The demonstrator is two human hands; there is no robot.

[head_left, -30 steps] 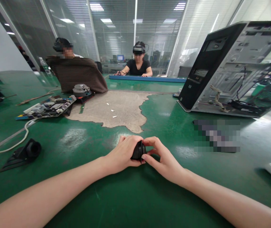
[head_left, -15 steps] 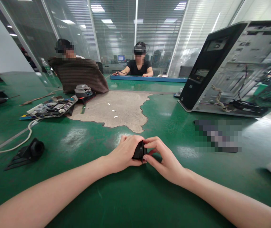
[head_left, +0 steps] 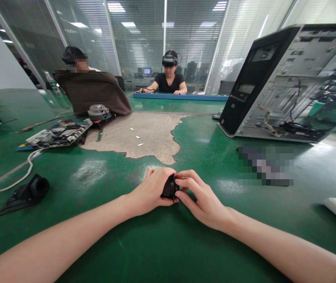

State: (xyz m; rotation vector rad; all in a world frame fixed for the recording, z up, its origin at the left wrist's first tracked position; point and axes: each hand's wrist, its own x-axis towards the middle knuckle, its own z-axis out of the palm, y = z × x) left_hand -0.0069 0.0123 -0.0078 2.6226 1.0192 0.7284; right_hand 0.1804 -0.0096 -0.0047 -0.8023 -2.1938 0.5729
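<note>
Low over the green table (head_left: pixel 121 251), a small black part (head_left: pixel 168 188) with a thin raised rim sits between my two hands. My left hand (head_left: pixel 148 192) is wrapped round its body from the left, thumb below and fingers over the top. From the right, the thumb and fingertips of my right hand (head_left: pixel 205 200) pinch the part's rimmed end. Much of the part is hidden by my fingers, so its exact kind does not show. Off to the left lies a black plastic piece (head_left: pixel 28 192) with a round tube-like opening.
An opened computer case (head_left: pixel 262 90) stands at the right. A blurred-out flat object (head_left: pixel 265 165) lies in front of it. At the left are a circuit board (head_left: pixel 59 133), a fan-like cooler (head_left: pixel 99 113) and a white cable (head_left: pixel 31 163). Two people sit across the table.
The view has shifted slightly, so everything appears a little further left. Both hands keep their hold on the black part, with only a slight shift of the right fingers.
</note>
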